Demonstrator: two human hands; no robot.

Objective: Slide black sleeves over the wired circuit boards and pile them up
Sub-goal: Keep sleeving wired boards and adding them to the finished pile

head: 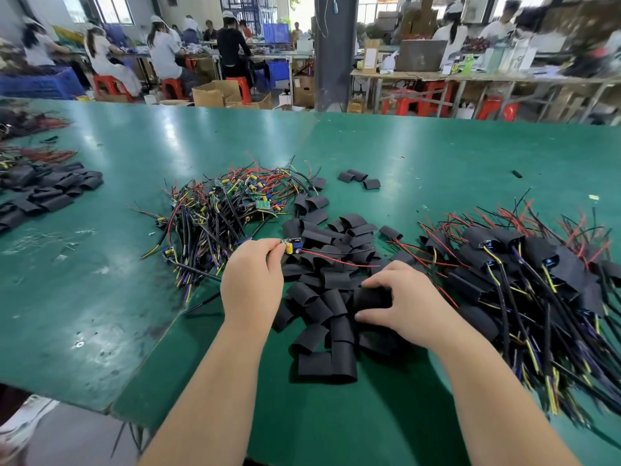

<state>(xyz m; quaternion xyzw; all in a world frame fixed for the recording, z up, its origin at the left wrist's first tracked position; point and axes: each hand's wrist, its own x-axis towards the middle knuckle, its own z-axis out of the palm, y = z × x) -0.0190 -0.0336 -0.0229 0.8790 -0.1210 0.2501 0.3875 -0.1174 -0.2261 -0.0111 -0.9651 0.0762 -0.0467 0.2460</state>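
Observation:
My left hand (253, 280) pinches a small wired circuit board (293, 246) by its end; the board's red and black wires trail to the right over a heap of loose black sleeves (331, 274). My right hand (400, 302) lies on that heap, thumb and fingers curled round one black sleeve (371, 297). To the left of the heap lies a tangle of bare wired boards (218, 210). On the right is a pile of sleeved boards (524, 280) with wires fanning out.
The green table (168, 136) stretches far back. More black sleeves (43, 193) and wires lie at the left edge, three stray sleeves (359, 179) behind the heap. Beyond the table, several people sit at other benches among red stools and cardboard boxes.

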